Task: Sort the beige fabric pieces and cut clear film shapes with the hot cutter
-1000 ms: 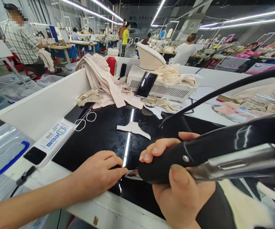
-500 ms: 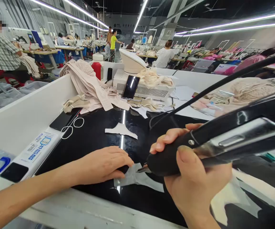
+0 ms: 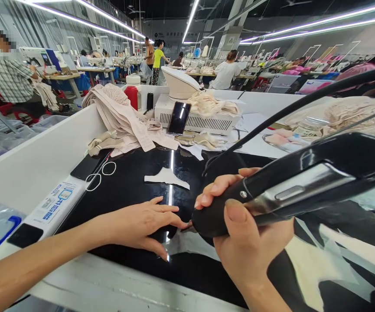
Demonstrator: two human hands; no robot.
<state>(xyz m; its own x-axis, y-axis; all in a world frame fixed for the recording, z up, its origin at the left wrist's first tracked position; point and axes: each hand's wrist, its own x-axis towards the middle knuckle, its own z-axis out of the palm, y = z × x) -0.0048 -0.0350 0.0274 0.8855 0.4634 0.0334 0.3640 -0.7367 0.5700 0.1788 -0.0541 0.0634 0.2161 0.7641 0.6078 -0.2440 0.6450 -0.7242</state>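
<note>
My right hand (image 3: 250, 236) grips a black corded hand tool (image 3: 291, 186) with a silver lever along its side. The tool's narrow metal tip (image 3: 189, 226) meets a thin, translucent whitish piece (image 3: 190, 243) on the glossy black work surface (image 3: 122, 195). My left hand (image 3: 141, 227) lies open with spread fingers at the left end of that piece, its index fingertip close to the tip. Part of the piece is hidden behind the tool and my right hand. A white curved cutout (image 3: 167, 177) rests flat beyond my left hand.
Beige fabric strips (image 3: 119, 117) are heaped at the back left. A phone (image 3: 179, 118) leans against a white vented box (image 3: 203, 119). White elastic loops (image 3: 101, 175) and a long white box (image 3: 52, 206) lie left; pale cut pieces (image 3: 311, 264) lie right. The tool's cable (image 3: 272, 123) arches overhead.
My left hand has let its fingers spread and shifted along the translucent piece. The tool in my right hand has moved slightly left, and the piece appears turned or shifted.
</note>
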